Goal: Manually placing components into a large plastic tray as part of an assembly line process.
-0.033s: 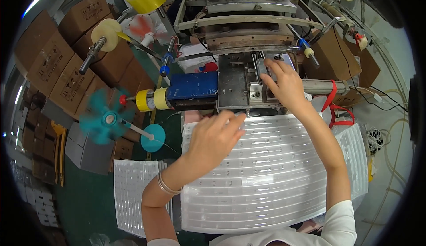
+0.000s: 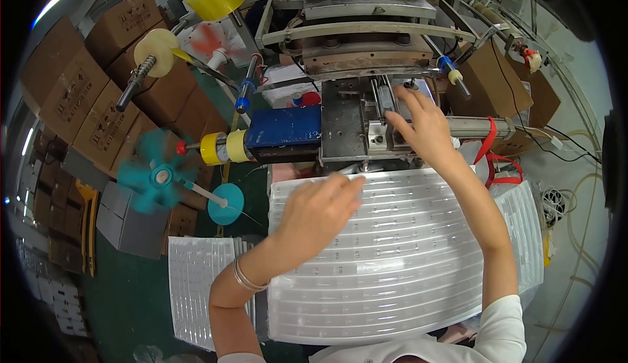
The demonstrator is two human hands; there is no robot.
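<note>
My left hand (image 2: 318, 212), with a bracelet (image 2: 243, 272) at its wrist, is over a large white ribbed tray (image 2: 379, 297) holding rows of small clear pieces. Slight blur softens its fingers; thumb and forefinger are apart, and I make out nothing between them. My right hand (image 2: 422, 126) reaches to a metal fixture (image 2: 378, 134) on the machine's bed (image 2: 343, 121). Its thumb and fingers are spread beside a slotted metal block (image 2: 387, 98). Whether they touch it I cannot tell.
Above the fixture stands the press head (image 2: 366, 55). A blue-topped slide (image 2: 284, 126) lies left of the bed, a cylinder (image 2: 481, 127) with red tape to its right. A turquoise fan (image 2: 160, 176) and stacked cartons (image 2: 91, 108) stand left. More ribbed trays (image 2: 199, 284) lie lower left.
My left hand has drawn back a little toward me, away from the machine's front edge. My right hand has shifted very slightly right at the fixture.
</note>
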